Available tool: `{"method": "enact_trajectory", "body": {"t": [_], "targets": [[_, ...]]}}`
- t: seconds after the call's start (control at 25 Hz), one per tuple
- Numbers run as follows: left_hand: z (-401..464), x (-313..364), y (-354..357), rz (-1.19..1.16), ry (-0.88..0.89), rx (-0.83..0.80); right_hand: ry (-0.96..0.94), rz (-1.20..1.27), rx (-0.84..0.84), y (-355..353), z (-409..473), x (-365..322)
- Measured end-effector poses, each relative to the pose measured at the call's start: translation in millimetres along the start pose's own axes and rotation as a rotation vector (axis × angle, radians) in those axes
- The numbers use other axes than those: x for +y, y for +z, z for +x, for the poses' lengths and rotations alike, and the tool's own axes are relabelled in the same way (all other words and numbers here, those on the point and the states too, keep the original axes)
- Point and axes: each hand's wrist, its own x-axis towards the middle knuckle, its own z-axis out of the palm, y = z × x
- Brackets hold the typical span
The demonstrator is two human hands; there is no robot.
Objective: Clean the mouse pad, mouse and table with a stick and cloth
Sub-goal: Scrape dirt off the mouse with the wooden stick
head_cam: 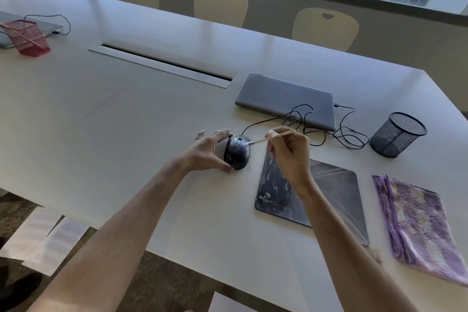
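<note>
Near the middle of the frame the left hand [206,153] steadies the mouse [236,151], thumb against its near side and fingers curled over its far edge. The mouse sits on the bare counter [126,121], just left of the pad [336,192] and not on it. The right hand [290,153] pinches the stick [268,137] like a pen, its pale tip touching the top of the mouse near the wheel. The two hands are close together but not touching each other.

Judging from this, the work is at an early step: the mouse is being picked clean with the stick, and pale smears still show on its shell. The pad, partly under the right wrist, carries pale blotches on its left half, so it looks uncleaned. The cloth [420,223] lies folded at the lower right, apart from both hands, seemingly unused. Wiping the mouse, the pad and the counter itself appears still to come. Whether the counter is dirty cannot be told from here.
</note>
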Motion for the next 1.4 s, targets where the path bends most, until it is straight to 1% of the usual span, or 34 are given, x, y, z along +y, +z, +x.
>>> {"method": "enact_trajectory", "body": {"t": [0.08,0.2,0.32,0.44,0.6,0.72,0.84,0.92,1.0,1.16,1.32,1.4], "targets": [[1.2,-0.4,0.2,0.004,0.004,-0.003,0.036,-0.035,0.055,6.2,-1.5,0.0],[1.0,-1.9,0.0,0.005,0.014,0.003,0.087,-0.101,0.067,11.2,-17.0,5.0],[-0.8,-1.0,0.5,0.002,0.011,0.019,0.105,-0.064,0.106,2.4,-25.2,4.9],[0.0,0.7,-0.4,0.005,0.013,0.007,0.105,-0.021,0.154,4.7,-15.6,-1.1],[0.0,-0.9,-1.0,0.01,0.017,-0.005,0.163,-0.107,0.083,13.2,-22.7,-4.4],[0.1,-1.0,0.1,0.005,0.015,-0.006,0.163,-0.066,0.025,1.6,-34.3,-4.4],[0.7,-1.0,0.1,0.006,0.01,-0.007,0.141,-0.024,0.066,-2.6,-17.2,-7.9],[0.6,-1.5,0.0,0.005,0.011,-0.003,0.146,-0.085,0.075,2.8,0.8,-9.2],[0.8,-2.1,-0.6,0.004,0.02,-0.007,0.179,-0.143,0.035,11.4,8.7,-7.6],[1.1,-2.3,0.1,-0.01,0.017,0.0,0.129,-0.149,-0.024,14.4,-11.6,-7.0],[0.6,-3.2,1.2,-0.013,0.013,0.001,0.099,-0.134,-0.082,-6.3,-36.3,-9.7],[0.7,-2.4,0.5,-0.007,0.01,-0.001,0.139,-0.082,-0.036,-13.0,-30.4,-9.9]]}}
